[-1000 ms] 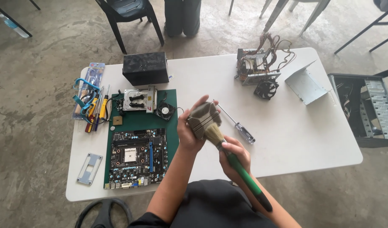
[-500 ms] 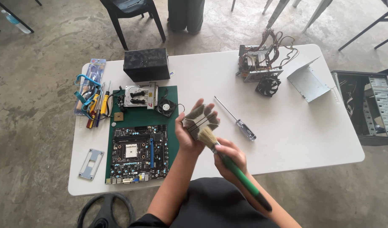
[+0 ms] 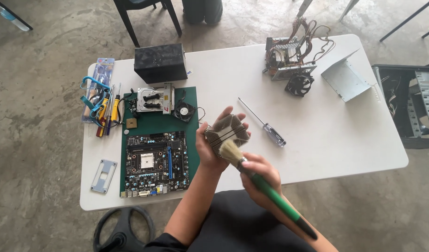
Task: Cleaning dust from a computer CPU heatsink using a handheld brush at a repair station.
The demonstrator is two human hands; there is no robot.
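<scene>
My left hand (image 3: 209,151) holds a round finned metal heatsink (image 3: 227,132) up over the near edge of the white table (image 3: 317,140). My right hand (image 3: 261,177) grips a brush with a green handle (image 3: 275,196). Its pale bristles (image 3: 230,151) rest against the lower side of the heatsink. A screwdriver with a clear handle (image 3: 263,123) lies on the table just right of my hands.
A motherboard (image 3: 156,161) lies on a green mat (image 3: 191,130) with a small fan (image 3: 184,112). Hand tools (image 3: 102,107) sit at the left edge, a black box (image 3: 160,63) at the back, an opened power supply (image 3: 289,58) and metal cover (image 3: 347,77) far right.
The heatsink has turned in my left hand, its fins facing up more. The brush head has slid to the heatsink's lower edge. The view has shifted slightly.
</scene>
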